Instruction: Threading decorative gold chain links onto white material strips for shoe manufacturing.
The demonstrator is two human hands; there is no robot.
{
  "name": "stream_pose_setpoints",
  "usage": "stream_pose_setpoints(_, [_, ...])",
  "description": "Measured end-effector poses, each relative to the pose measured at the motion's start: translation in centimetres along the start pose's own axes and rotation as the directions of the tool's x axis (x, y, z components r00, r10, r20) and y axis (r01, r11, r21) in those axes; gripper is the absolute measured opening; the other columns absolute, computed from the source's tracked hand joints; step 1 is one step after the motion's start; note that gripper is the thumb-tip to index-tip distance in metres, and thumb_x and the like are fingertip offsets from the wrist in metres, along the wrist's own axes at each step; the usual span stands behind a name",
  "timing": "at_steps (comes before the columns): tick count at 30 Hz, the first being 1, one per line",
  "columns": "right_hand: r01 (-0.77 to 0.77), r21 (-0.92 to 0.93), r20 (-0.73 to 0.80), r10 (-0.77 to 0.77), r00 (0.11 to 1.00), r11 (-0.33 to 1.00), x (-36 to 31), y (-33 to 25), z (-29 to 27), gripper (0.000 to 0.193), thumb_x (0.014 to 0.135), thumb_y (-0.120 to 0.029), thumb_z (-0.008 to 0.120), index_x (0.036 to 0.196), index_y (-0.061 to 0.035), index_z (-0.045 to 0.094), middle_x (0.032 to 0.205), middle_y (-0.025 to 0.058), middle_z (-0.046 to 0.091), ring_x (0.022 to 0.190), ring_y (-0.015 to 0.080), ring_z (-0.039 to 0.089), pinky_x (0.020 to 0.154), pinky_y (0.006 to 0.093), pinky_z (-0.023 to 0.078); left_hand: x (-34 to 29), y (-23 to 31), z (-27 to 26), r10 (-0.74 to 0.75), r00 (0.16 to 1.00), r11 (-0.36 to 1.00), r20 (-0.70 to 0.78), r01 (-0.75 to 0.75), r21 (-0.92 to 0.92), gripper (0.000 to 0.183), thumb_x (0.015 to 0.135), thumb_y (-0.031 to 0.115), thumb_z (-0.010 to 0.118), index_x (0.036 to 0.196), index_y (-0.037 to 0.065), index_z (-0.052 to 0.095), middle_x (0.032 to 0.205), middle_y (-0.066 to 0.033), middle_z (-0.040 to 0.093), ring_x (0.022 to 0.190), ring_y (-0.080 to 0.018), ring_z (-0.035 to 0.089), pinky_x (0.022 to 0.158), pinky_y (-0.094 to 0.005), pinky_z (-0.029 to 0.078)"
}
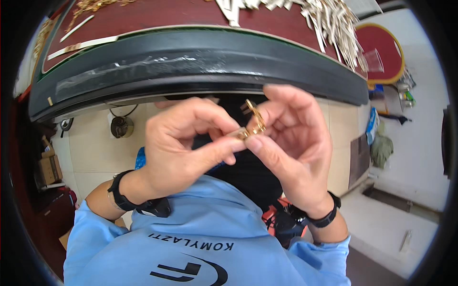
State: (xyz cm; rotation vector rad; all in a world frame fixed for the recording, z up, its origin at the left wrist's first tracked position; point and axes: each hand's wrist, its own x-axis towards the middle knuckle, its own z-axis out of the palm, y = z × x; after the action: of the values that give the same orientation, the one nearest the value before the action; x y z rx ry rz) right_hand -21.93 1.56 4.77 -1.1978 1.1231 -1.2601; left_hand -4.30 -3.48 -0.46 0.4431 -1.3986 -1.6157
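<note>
Both hands meet in front of my body, just below the table edge. Between them is a small, shiny gold-coloured metal piece (259, 122), jointed or curved, with a narrow end pointing up and away from me. My right hand (298, 143) pinches it between thumb and forefinger, the other fingers curled loosely. My left hand (183, 138) closes thumb and forefinger on its near left end, where a pale bit shows at the fingertips. The fingertips hide part of the piece, so its exact kind cannot be made out.
A dark red table with a padded black edge (157, 64) lies ahead. On it are a heap of white strips (329, 24), loose strips (90, 44) and gold-coloured pieces (95, 5). A red round stool (379, 52) bears a clear cup. Boxes (49, 167) stand at left.
</note>
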Motion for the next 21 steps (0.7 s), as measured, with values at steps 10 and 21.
stream_pose_setpoints(10, [0.211,-0.196,0.191,-0.174,0.966,0.957,0.5,-1.8,-2.8,0.056,0.083,0.003,0.071,0.132,0.0052,0.043,0.095,0.0063,0.06,0.086,0.0103,0.057,0.079,0.0249,0.047,0.9,0.8,2.4,-0.017,1.0,0.999,0.012,0.017,-0.042,0.014,0.087,-0.003,0.063,0.097,-0.001,0.053,0.094,-0.0116,0.06,0.068,-0.0149,0.065,0.063,-0.0251,0.055])
stream_pose_setpoints(21, [-0.033,-0.135,-0.04,0.028,0.999,0.99,-0.2,-2.6,-1.7,0.022,0.085,-0.01,0.073,0.097,0.0062,0.063,0.08,0.0079,0.068,0.073,0.0102,0.065,0.065,0.0226,0.05,0.9,-0.1,2.5,0.103,0.994,0.994,-0.045,-0.101,0.048,0.016,0.088,0.0,0.061,0.102,0.002,0.054,0.093,-0.0099,0.06,0.068,-0.0109,0.058,0.066,-0.024,0.048])
